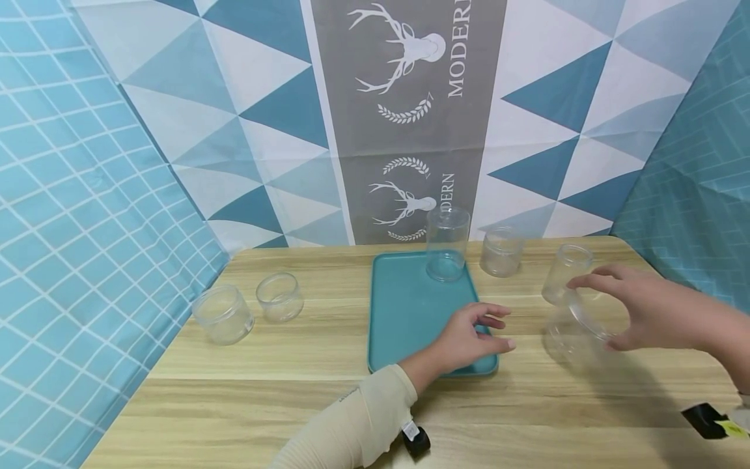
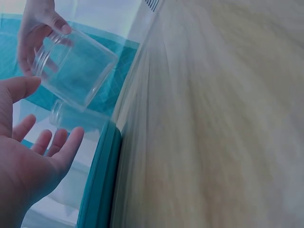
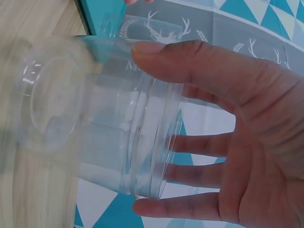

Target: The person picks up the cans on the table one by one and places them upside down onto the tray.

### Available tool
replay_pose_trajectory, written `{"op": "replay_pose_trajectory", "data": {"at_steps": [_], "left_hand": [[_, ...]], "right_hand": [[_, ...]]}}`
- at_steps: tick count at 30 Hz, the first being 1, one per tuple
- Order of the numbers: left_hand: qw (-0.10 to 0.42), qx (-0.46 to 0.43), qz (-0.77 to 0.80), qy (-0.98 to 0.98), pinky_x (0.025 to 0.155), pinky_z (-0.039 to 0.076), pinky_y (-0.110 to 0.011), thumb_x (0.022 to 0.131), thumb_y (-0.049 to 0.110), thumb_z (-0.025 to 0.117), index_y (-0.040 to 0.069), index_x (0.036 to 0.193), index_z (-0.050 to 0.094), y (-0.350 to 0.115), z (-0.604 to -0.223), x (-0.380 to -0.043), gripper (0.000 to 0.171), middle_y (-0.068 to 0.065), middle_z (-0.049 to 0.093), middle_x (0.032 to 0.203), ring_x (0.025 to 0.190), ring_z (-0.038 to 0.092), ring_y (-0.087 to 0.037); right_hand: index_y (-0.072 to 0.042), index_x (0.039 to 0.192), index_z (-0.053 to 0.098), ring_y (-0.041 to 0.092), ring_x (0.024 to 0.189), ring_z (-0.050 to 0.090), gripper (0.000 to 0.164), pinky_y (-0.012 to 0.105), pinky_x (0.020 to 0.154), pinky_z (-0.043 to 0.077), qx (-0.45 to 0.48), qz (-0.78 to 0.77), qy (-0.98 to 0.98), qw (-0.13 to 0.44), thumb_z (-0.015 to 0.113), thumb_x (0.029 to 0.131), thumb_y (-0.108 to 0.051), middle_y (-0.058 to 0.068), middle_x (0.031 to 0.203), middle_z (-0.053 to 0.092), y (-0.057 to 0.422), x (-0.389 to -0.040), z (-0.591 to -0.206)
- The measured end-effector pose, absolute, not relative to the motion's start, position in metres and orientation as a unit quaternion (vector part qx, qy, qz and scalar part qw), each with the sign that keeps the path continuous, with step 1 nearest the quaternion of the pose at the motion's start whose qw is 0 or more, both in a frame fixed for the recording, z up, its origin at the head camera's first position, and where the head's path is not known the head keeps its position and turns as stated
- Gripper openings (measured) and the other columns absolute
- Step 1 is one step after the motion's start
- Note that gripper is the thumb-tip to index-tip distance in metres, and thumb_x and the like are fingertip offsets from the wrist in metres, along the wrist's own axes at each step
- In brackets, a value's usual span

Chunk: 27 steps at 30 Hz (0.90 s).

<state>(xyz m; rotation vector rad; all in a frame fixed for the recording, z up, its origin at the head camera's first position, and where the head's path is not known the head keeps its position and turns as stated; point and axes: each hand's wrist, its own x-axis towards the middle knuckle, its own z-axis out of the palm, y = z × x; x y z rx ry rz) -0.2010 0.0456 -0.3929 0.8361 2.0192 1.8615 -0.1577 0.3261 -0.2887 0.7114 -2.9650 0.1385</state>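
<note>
My right hand [image 1: 653, 309] grips a clear wide-mouthed jar [image 1: 565, 335] by its rim at the right of the table. In the right wrist view the thumb lies on one side of this jar [image 3: 107, 109] and the fingers are spread round the other; its round base faces away from the palm. The jar is tilted, with its mouth toward the hand. Over the right edge of a teal tray [image 1: 404, 306] hovers my left hand [image 1: 469, 339], fingers relaxed and holding nothing. On the tray's back right corner stands a tall clear jar [image 1: 448, 238].
Behind the gripped jar stands a narrow clear jar [image 1: 565, 277]. A short clear jar [image 1: 502, 254] is to the right of the tray's back corner. Two more low clear jars, a larger one [image 1: 224, 316] and a smaller one [image 1: 280, 298], stand at the left.
</note>
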Motion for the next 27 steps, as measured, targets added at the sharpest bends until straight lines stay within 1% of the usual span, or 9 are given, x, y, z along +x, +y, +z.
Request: {"op": "replay_pose_trajectory", "data": {"at_steps": [2,4,6,11,16,19,23,27], "left_hand": [[0.138,0.283,0.651,0.691,0.08,0.053,-0.021,0.082,0.006,0.077,0.01,0.122,0.065,0.047,-0.393,-0.201,0.042,0.009,0.061,0.117,0.103,0.062,-0.006],[0.144,0.276,0.663,0.681,0.08,0.053,-0.021,0.083,0.005,0.076,0.011,0.123,0.065,0.048,-0.393,-0.2,0.042,0.012,0.061,0.115,0.104,0.062,-0.008],[0.152,0.27,0.679,0.665,0.08,0.054,-0.022,0.083,0.004,0.075,0.01,0.124,0.064,0.048,-0.394,-0.201,0.042,0.013,0.062,0.114,0.106,0.063,-0.011],[0.177,0.255,0.718,0.623,0.082,0.055,-0.026,0.085,-0.001,0.071,0.006,0.126,0.061,0.048,-0.394,-0.201,0.044,0.007,0.061,0.116,0.113,0.061,-0.024],[0.199,0.238,0.754,0.579,0.083,0.056,-0.036,0.086,-0.007,0.067,0.003,0.128,0.059,0.048,-0.393,-0.203,0.044,0.0,0.059,0.118,0.119,0.055,-0.037],[0.21,0.223,0.773,0.556,0.084,0.056,-0.041,0.087,-0.01,0.064,0.0,0.129,0.058,0.047,-0.392,-0.204,0.044,-0.003,0.058,0.118,0.112,0.059,-0.033],[0.221,0.207,0.79,0.533,0.085,0.055,-0.042,0.087,-0.012,0.062,-0.003,0.13,0.057,0.045,-0.39,-0.205,0.043,-0.006,0.057,0.118,0.099,0.062,-0.018],[0.225,0.199,0.799,0.521,0.085,0.055,-0.041,0.087,-0.011,0.061,-0.003,0.129,0.056,0.042,-0.388,-0.207,0.043,-0.009,0.056,0.119,0.094,0.063,-0.017]], "right_hand": [[-0.014,0.132,0.055,0.041,0.102,0.058,0.091,0.047,0.07,0.053,0.238,0.047,-0.969,0.049,0.095,0.052,-0.033,0.024,0.122,0.053,0.324,-0.157,-0.288],[-0.015,0.132,0.055,0.041,0.103,0.058,0.091,0.048,0.07,0.053,0.242,0.048,-0.967,0.058,0.095,0.052,-0.033,0.024,0.123,0.053,0.321,-0.157,-0.287],[-0.016,0.132,0.054,0.041,0.103,0.058,0.09,0.046,0.07,0.053,0.247,0.049,-0.965,0.067,0.095,0.052,-0.032,0.023,0.123,0.053,0.319,-0.157,-0.285],[-0.017,0.132,0.053,0.039,0.1,0.059,0.092,0.046,0.069,0.053,0.264,0.045,-0.96,0.084,0.096,0.051,-0.031,0.021,0.123,0.053,0.315,-0.157,-0.282],[-0.018,0.132,0.053,0.038,0.102,0.058,0.092,0.048,0.071,0.053,0.273,0.046,-0.956,0.097,0.096,0.051,-0.029,0.019,0.124,0.052,0.312,-0.156,-0.279],[-0.02,0.132,0.051,0.04,0.105,0.057,0.092,0.051,0.072,0.053,0.277,0.05,-0.954,0.102,0.096,0.051,-0.028,0.019,0.125,0.051,0.31,-0.156,-0.278],[-0.022,0.133,0.05,0.042,0.107,0.056,0.094,0.054,0.074,0.053,0.286,0.055,-0.95,0.111,0.096,0.051,-0.027,0.019,0.127,0.051,0.308,-0.156,-0.277],[-0.022,0.132,0.051,0.042,0.107,0.056,0.094,0.056,0.074,0.052,0.3,0.056,-0.944,0.125,0.097,0.05,-0.027,0.02,0.128,0.051,0.305,-0.157,-0.276]]}}
